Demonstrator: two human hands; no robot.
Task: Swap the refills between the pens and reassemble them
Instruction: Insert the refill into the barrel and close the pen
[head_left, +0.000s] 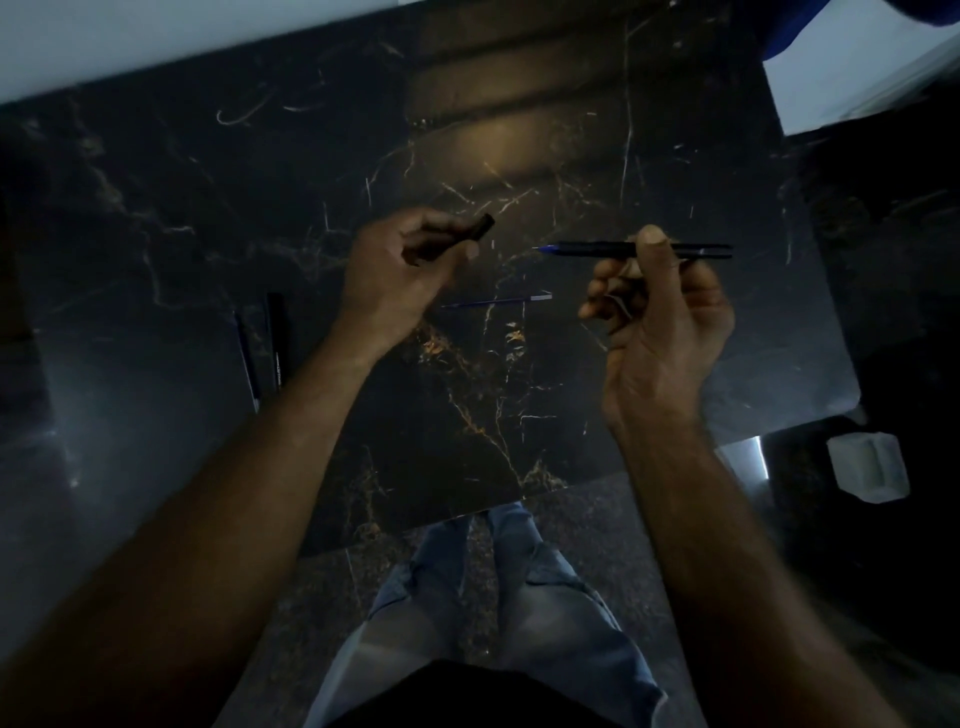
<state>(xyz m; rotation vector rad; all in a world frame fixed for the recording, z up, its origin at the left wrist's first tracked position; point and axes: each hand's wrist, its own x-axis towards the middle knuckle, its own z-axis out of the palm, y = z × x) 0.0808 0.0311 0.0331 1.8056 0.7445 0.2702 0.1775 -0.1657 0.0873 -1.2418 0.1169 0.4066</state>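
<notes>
My right hand (660, 306) pinches a dark pen barrel (597, 250) held level above the table, its blue refill tip pointing left. My left hand (400, 275) grips a short dark pen piece (475, 229), which juts out to the right of the fingers. Between the hands a loose blue refill (498, 301) lies flat on the black marble table (467, 415). At the left of the table lie another dark pen barrel (277, 340) and a thin refill (245, 358) side by side.
The table's near edge runs above my legs. A white paper (862, 78) sits at the far right corner. Beyond the table's right edge, on the floor, is a small white container (867, 470). The scene is dim.
</notes>
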